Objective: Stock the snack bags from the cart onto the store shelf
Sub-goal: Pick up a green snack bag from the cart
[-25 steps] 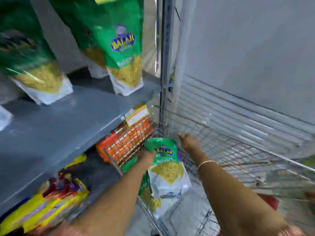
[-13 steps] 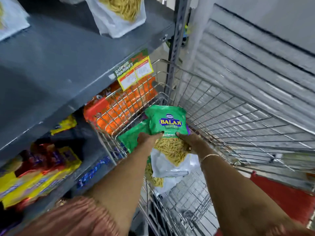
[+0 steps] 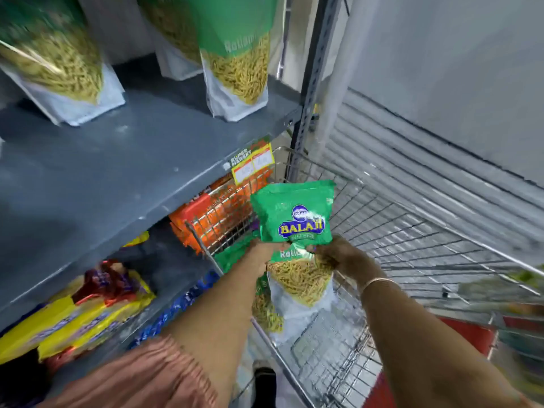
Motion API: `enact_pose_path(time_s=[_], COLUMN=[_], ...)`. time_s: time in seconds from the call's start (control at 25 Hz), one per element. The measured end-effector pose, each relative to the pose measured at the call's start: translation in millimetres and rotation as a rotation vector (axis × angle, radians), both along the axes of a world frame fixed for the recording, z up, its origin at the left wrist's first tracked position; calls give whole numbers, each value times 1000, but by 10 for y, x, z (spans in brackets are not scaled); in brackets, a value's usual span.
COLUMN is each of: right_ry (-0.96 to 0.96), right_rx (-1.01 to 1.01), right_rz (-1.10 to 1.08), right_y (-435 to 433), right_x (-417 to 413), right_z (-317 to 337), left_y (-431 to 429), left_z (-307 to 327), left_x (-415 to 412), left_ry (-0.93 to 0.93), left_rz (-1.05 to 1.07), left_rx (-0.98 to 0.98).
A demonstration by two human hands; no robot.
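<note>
single head-worn wide-angle view, looking forward and steeply down from above the forearms. close range: the shelf (image 3: 123, 172) fills the left half, the wire cart (image 3: 412, 245) the lower right, both within arm's reach. straight lines bow toward the frame edges; edges are blurred.

Left hand (image 3: 266, 254): forearm extended forward, fingers closed on the left edge of a held bag.
Right hand (image 3: 338, 256): forearm extended forward, fingers pinching the bag's right edge.
Right wrist: thin bangle (image 3: 375, 281) worn.
Left upper arm: pinkish sleeve (image 3: 141, 375).
</note>
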State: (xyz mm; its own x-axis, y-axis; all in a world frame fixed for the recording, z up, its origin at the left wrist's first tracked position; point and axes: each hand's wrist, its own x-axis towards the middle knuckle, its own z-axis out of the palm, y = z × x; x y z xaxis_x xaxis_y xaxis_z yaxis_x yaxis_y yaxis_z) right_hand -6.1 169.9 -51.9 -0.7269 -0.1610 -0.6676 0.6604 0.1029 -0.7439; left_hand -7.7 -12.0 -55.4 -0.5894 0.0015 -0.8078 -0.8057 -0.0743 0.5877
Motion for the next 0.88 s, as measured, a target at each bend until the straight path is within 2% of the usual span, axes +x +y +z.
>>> enact_pose_path(time_s=[0.2, 0.32, 0.48, 0.6, 0.76, 0.88], right_ry=[240, 383, 604, 718, 712, 718], right_rx=[68, -11, -51, -59, -108, -116], right_rz=[36, 103, 187, 211, 284, 307], right_y=[-226, -441, -1218, -1887, -2537, -2745], right_x=[-153, -316, -558, -703, -773, -861], right_z=[1296, 1965, 2650, 2857, 2894, 2747], left_y=[-219, -511, -1192, -1732, -2239, -2434], left_z=[1156, 1847, 2577, 2793, 2747, 2555], left_x=[-144, -198, -121, -127, -141, -173], left_ry=[315, 527, 739, 785, 724, 712], left_rz=[-34, 58, 253, 408, 537, 556], left_rx=[-39, -129, -275, -406, -594, -648])
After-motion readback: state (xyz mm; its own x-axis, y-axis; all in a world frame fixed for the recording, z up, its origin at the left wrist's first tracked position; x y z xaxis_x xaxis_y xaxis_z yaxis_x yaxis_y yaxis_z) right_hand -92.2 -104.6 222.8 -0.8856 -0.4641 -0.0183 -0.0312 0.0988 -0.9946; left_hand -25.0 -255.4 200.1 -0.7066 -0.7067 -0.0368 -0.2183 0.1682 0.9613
